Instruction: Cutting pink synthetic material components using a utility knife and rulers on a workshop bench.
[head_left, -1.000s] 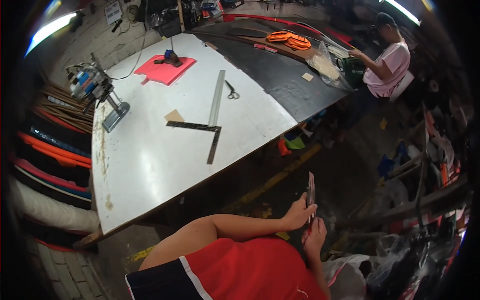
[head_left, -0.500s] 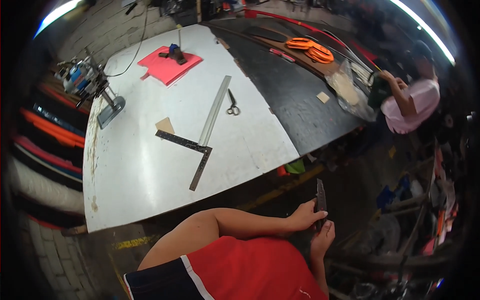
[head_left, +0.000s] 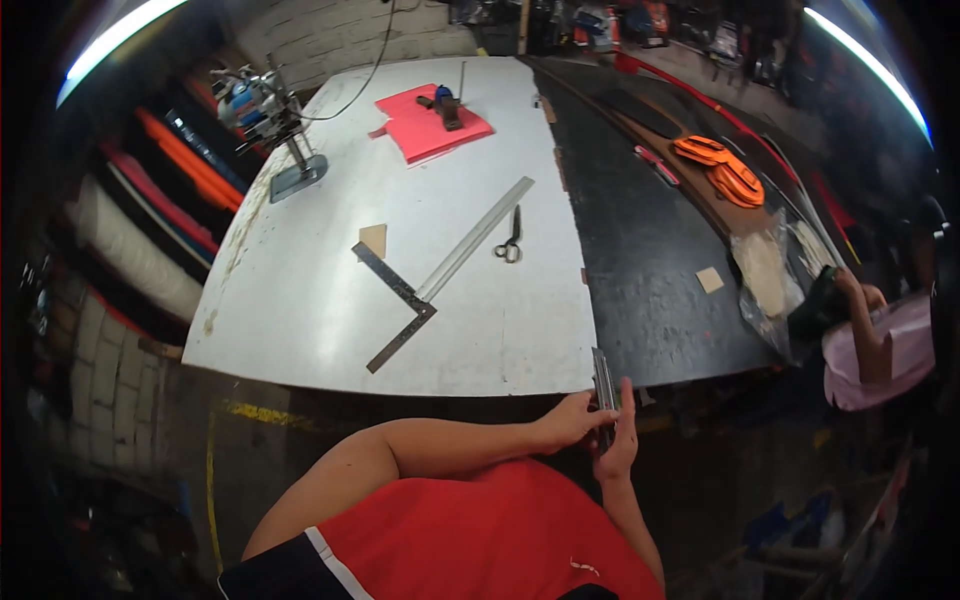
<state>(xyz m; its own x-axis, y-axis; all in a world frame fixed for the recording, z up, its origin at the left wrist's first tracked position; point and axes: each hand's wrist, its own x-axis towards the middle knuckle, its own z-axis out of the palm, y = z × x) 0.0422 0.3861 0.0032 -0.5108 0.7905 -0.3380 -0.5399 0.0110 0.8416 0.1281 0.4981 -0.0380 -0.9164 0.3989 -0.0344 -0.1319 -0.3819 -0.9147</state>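
In front of my body, close to the table's near edge, a narrow dark-grey utility knife (head_left: 603, 378) points up and away. My left hand (head_left: 568, 420) closes on its lower part, with the thumb across it. From the right, my right hand (head_left: 619, 445) grips the same knife, one finger stretched up along its side. Beyond them on the white tabletop (head_left: 300, 330) lie a dark metal square (head_left: 392, 278), a long silver ruler (head_left: 478, 238) touching its corner region, and black-handled scissors (head_left: 511, 240). A small beige piece (head_left: 373, 240) sits beside the square.
A cloth-cutting machine (head_left: 262, 115) stands at the far left, near fabric rolls (head_left: 140, 245). Pink material (head_left: 425, 135) carries a dark tool (head_left: 447, 108). On the black tabletop (head_left: 640, 270) are orange bundles (head_left: 722, 168) and a plastic bag (head_left: 765, 275). A co-worker (head_left: 870, 350) is at the right.
My view has turned to the right, so the table and co-worker sit differently in it. Both hands have brought the knife nearer the table edge, and a right finger now extends along it.
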